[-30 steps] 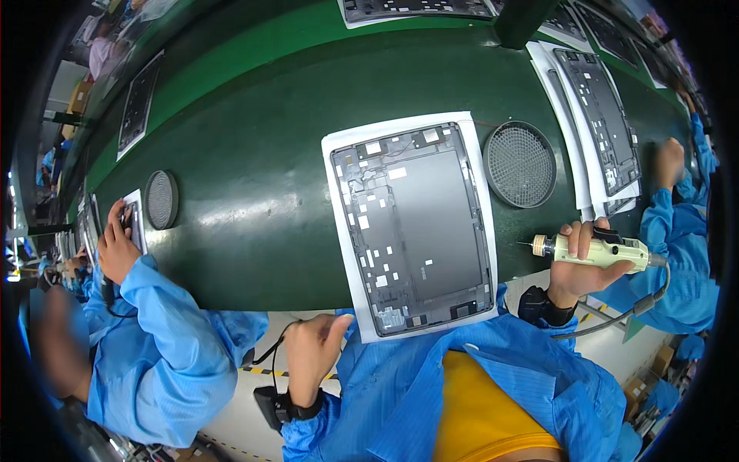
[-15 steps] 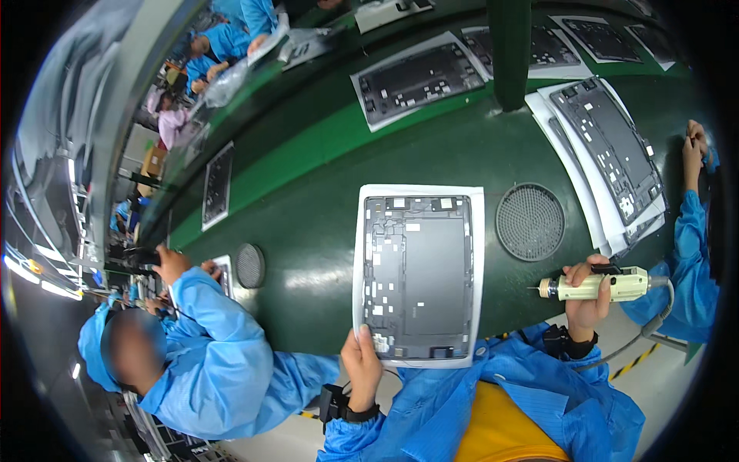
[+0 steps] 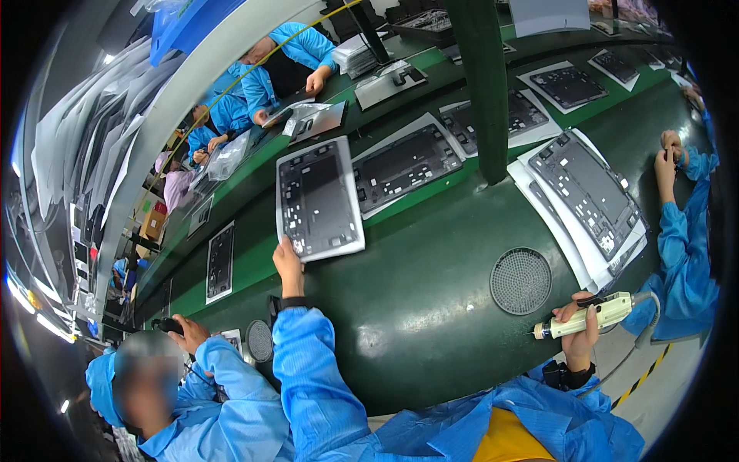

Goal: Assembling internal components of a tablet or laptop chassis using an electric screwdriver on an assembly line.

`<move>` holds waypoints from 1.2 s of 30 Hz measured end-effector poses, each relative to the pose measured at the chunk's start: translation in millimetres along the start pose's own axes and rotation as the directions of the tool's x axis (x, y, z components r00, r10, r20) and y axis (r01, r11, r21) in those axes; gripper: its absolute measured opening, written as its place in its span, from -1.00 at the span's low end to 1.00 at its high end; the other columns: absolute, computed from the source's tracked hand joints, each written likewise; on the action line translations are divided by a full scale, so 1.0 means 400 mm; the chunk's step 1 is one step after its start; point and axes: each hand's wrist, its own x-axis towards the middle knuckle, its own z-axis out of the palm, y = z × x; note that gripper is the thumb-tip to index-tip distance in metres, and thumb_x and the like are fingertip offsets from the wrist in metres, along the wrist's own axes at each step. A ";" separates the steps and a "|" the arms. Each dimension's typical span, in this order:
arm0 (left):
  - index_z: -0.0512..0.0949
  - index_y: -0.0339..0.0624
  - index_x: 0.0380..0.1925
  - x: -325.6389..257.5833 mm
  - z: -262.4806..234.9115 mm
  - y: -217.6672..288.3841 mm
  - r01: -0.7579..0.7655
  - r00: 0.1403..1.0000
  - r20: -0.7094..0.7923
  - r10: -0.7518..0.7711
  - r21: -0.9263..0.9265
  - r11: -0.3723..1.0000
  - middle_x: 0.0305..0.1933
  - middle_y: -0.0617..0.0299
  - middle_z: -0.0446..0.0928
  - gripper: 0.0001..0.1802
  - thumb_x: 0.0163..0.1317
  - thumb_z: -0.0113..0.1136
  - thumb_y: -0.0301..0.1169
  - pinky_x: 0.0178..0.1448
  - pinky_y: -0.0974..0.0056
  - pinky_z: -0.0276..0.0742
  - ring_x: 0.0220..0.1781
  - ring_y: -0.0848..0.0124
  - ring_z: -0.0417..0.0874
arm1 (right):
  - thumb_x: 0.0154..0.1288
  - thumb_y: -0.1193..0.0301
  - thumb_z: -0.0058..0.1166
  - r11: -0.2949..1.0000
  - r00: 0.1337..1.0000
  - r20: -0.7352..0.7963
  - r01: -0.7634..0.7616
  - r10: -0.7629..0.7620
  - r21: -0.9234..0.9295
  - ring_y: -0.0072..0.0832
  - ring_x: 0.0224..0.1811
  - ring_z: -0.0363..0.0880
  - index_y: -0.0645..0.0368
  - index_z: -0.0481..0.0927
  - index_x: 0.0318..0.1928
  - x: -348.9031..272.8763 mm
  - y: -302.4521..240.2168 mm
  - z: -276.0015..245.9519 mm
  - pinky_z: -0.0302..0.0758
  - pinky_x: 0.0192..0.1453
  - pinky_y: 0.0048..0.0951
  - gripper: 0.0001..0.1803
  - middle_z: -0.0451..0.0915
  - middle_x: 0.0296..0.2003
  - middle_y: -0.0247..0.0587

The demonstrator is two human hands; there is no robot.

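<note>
My left hand (image 3: 288, 266) reaches far forward and grips the near edge of a white tray (image 3: 319, 199) that carries a dark grey tablet frame, holding it over the green conveyor belt (image 3: 431, 285). My right hand (image 3: 579, 322) stays near my body at the lower right, closed around a pale yellow electric screwdriver (image 3: 593, 314) whose tip points left; a grey cable trails off its rear. Both my arms are in blue sleeves.
A round black mesh disc (image 3: 521, 280) lies on the bench near my right hand. Stacked trays with frames (image 3: 589, 196) sit to the right, more trays (image 3: 404, 163) further along the belt. A green post (image 3: 481, 85) stands ahead. Co-workers in blue work at left (image 3: 185, 385), right (image 3: 677, 223) and across.
My left hand has pushed the tray with the frame away from me and leftward onto the belt. The view has swung left. My right hand keeps the screwdriver in about the same place.
</note>
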 end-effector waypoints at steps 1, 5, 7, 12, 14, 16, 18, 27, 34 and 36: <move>0.39 -0.18 -0.59 0.025 0.022 0.016 0.049 0.999 0.002 -0.049 0.026 0.998 -0.68 0.41 0.32 -0.61 0.32 -0.10 -0.17 -0.66 0.45 0.15 -0.71 0.61 0.29 | 0.34 0.15 -0.29 1.000 1.000 -0.004 0.012 -0.012 -0.010 -0.44 -0.53 0.42 0.27 0.32 -0.10 -0.001 0.000 -0.001 0.45 -0.20 -0.35 -0.60 0.37 -0.65 -0.23; 0.43 -0.27 -0.59 0.171 0.007 -0.090 0.075 0.996 -0.057 -0.072 0.054 0.996 -0.71 0.32 0.35 -0.56 0.31 -0.10 -0.14 -0.74 0.38 0.18 -0.78 0.54 0.30 | 0.33 0.15 -0.28 1.000 1.000 -0.024 0.013 -0.014 -0.009 -0.41 -0.54 0.46 0.28 0.30 -0.09 0.004 0.010 -0.007 0.46 -0.20 -0.31 -0.59 0.42 -0.64 -0.20; 0.44 -0.26 -0.55 0.194 0.002 -0.110 0.117 0.992 -0.066 -0.111 0.100 0.988 -0.71 0.35 0.32 -0.59 0.31 -0.09 -0.15 -0.74 0.39 0.14 -0.77 0.55 0.28 | 0.33 0.15 -0.28 1.000 0.999 -0.038 0.014 -0.015 -0.016 -0.41 -0.55 0.46 0.28 0.30 -0.10 0.006 0.012 -0.011 0.46 -0.20 -0.31 -0.59 0.42 -0.64 -0.20; 0.51 -0.34 -0.50 0.213 -0.058 -0.163 -0.034 0.991 -0.085 0.107 0.606 0.795 -0.57 0.06 0.52 -0.55 0.25 -0.10 -0.13 -0.49 0.14 0.40 -0.55 0.20 0.54 | 0.34 0.15 -0.28 0.995 0.995 -0.061 0.076 -0.080 -0.062 -0.43 -0.56 0.46 0.28 0.32 -0.11 0.003 0.009 -0.007 0.46 -0.21 -0.33 -0.60 0.41 -0.65 -0.21; 0.58 -0.29 -0.42 0.162 0.001 -0.092 -0.021 0.983 -0.076 0.168 0.857 0.515 -0.32 -0.14 0.58 -0.57 0.20 -0.14 -0.14 -0.12 -0.06 0.44 -0.21 -0.09 0.58 | 0.35 0.14 -0.31 0.989 0.986 -0.104 0.120 -0.128 -0.083 -0.46 -0.59 0.40 0.28 0.34 -0.13 0.002 0.010 -0.015 0.44 -0.23 -0.37 -0.59 0.36 -0.67 -0.24; 0.56 -0.29 -0.40 0.140 0.011 -0.069 0.028 0.987 -0.096 0.131 0.894 0.446 -0.30 -0.12 0.58 -0.58 0.19 -0.12 -0.14 -0.11 -0.05 0.45 -0.21 -0.07 0.58 | 0.35 0.14 -0.30 0.992 0.989 -0.109 0.093 -0.102 -0.087 -0.46 -0.59 0.40 0.27 0.35 -0.13 0.000 0.010 -0.009 0.43 -0.22 -0.35 -0.59 0.36 -0.67 -0.24; 0.51 -0.27 -0.35 0.133 0.009 -0.072 0.064 0.985 -0.117 0.131 0.935 0.348 -0.27 -0.11 0.57 -0.62 0.16 -0.05 -0.14 -0.09 -0.03 0.47 -0.20 -0.05 0.58 | 0.33 0.15 -0.27 0.997 0.995 -0.085 0.043 -0.049 -0.071 -0.41 -0.55 0.46 0.27 0.32 -0.11 0.001 0.003 -0.007 0.46 -0.19 -0.30 -0.60 0.41 -0.64 -0.21; 0.53 -0.20 -0.54 0.046 0.186 0.050 -0.557 0.718 0.255 0.648 0.768 0.316 -0.38 0.05 0.50 -0.81 0.00 0.10 -0.31 -0.21 0.03 0.44 -0.26 0.06 0.51 | 0.33 0.17 -0.26 0.998 0.999 -0.049 0.003 -0.006 -0.059 -0.40 -0.53 0.45 0.29 0.35 -0.12 0.012 0.006 -0.003 0.45 -0.18 -0.27 -0.61 0.42 -0.62 -0.19; 0.59 -0.26 -0.25 0.075 0.365 0.111 -0.033 0.992 0.083 -0.098 0.903 0.428 -0.17 -0.10 0.57 -0.46 0.07 0.11 0.05 0.00 0.07 0.49 -0.03 0.01 0.56 | 0.26 0.23 -0.15 0.999 0.996 -0.073 -0.046 0.047 0.019 -0.36 -0.51 0.50 0.30 0.35 -0.14 0.011 0.012 0.001 0.48 -0.17 -0.26 -0.65 0.47 -0.61 -0.13; 0.61 -0.25 -0.31 0.116 0.373 0.077 -0.084 0.992 0.113 -0.055 0.922 0.377 -0.18 -0.08 0.57 -0.54 0.05 0.14 -0.04 -0.03 0.07 0.50 -0.08 0.03 0.58 | 0.24 0.25 -0.13 0.998 0.998 -0.051 -0.045 0.047 0.032 -0.33 -0.52 0.52 0.32 0.35 -0.15 0.011 0.004 0.001 0.49 -0.17 -0.24 -0.65 0.49 -0.60 -0.10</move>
